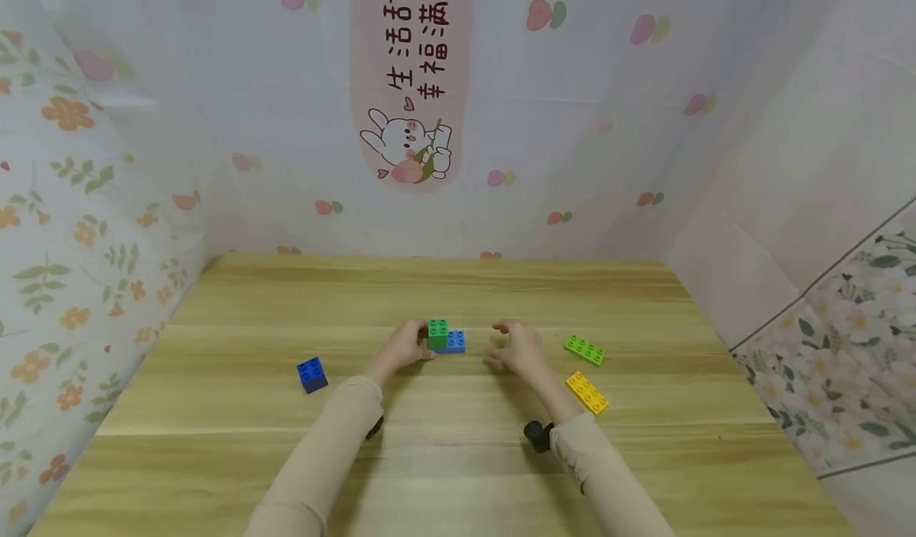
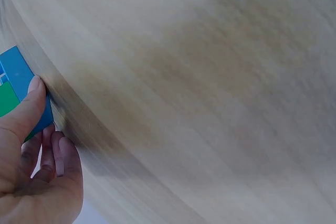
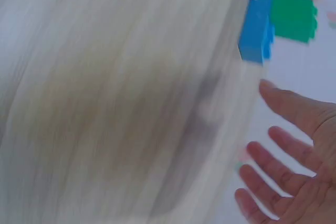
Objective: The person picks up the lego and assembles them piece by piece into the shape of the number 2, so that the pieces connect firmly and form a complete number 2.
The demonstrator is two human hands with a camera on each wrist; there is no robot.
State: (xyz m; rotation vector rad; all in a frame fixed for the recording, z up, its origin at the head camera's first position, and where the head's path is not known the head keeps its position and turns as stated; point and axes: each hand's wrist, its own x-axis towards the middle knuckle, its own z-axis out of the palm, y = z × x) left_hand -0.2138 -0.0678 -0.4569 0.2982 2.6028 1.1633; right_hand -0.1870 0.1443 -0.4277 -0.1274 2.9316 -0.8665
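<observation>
A green building block (image 1: 438, 334) sits on the left end of a longer light-blue block (image 1: 456, 343), whose studs show on the right. My left hand (image 1: 409, 344) holds this pair from the left. In the left wrist view its thumb (image 2: 34, 95) lies against the side of the blue block, with the other fingers curled at the far side. To the right, my right hand (image 1: 521, 352) is apart from the blocks, holding nothing. The right wrist view shows its fingers (image 3: 275, 169) spread and its thumb pointing toward the blue block's end.
A dark-blue block (image 1: 312, 375) lies on the wooden table (image 1: 444, 473) left of my left forearm. Beyond my right hand are a flat lime-green block (image 1: 584, 350) and a yellow one (image 1: 588, 392), close to the right forearm. Patterned cloth (image 1: 286, 123) hangs behind and at the sides.
</observation>
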